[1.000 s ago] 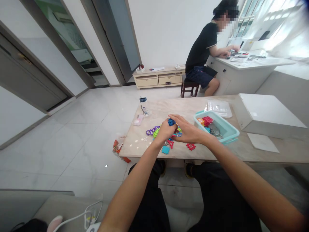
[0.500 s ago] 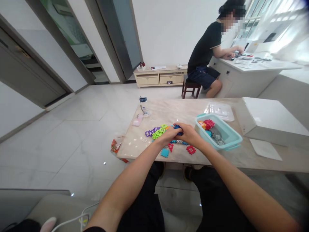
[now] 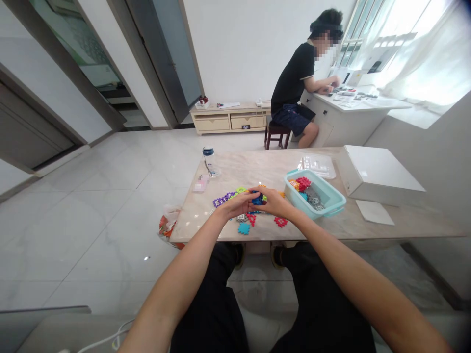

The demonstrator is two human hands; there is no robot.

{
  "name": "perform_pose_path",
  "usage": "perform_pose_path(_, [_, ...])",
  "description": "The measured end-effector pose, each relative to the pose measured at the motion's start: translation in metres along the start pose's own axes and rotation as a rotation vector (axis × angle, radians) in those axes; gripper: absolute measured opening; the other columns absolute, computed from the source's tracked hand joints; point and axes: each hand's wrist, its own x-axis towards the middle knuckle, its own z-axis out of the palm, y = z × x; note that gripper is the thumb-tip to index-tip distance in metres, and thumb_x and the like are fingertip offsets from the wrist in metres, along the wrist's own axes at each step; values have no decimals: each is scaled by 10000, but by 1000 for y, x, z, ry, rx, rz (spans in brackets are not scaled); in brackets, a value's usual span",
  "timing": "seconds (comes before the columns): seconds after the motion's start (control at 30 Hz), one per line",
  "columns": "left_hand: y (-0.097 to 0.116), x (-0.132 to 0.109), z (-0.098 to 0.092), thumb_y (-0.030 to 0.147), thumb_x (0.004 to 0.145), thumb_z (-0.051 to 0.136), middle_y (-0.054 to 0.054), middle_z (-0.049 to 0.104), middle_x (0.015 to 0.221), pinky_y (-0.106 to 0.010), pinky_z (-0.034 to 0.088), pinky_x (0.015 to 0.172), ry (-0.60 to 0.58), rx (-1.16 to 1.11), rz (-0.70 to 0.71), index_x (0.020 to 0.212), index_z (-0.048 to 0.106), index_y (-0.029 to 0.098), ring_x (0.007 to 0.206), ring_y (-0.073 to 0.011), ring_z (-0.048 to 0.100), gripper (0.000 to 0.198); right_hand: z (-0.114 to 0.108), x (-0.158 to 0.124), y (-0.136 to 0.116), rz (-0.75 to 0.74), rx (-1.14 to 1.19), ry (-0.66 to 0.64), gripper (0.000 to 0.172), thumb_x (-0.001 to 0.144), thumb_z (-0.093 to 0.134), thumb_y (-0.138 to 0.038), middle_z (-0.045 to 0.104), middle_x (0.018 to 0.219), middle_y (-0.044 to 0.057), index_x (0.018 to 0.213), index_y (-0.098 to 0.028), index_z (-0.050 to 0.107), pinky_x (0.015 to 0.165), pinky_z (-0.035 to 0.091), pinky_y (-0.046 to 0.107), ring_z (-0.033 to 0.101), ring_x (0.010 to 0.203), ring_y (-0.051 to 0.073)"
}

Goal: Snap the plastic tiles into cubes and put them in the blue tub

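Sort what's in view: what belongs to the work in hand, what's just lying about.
Likely in the work: blue piece held between left hand and right hand; purple pieces; light-blue piece; turquoise tub of pieces.

Likely just lying about: bottle; pink item; white box; white sheet.

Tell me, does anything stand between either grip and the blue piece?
Nothing visible does: the left grip and the right grip both hold the blue piece. Part of it is hidden, so I can't tell what lies there.
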Motion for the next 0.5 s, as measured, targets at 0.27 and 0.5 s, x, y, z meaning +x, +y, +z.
perform_pose_path(0.27, [-5,6,-3,324,865,910,-79,776,1009,-275,622,734,84,64,-18,1079,760,150,782,-159,728,314,-1,-1,6,50,-32,-2,578,871,873,-360,750,1335,111,1394,-195,693,1123,560,411,723,1238,283])
perform_pose_path(0.5, [-9,9,7,284,887,870,-86,777,1008,-239,572,655,114,-30,-26,1074,757,150,769,-160,718,257,5,0,11,84,-21,-19,640,807,922,-345,760,1295,111,1386,-192,696,1063,560,389,729,1193,280])
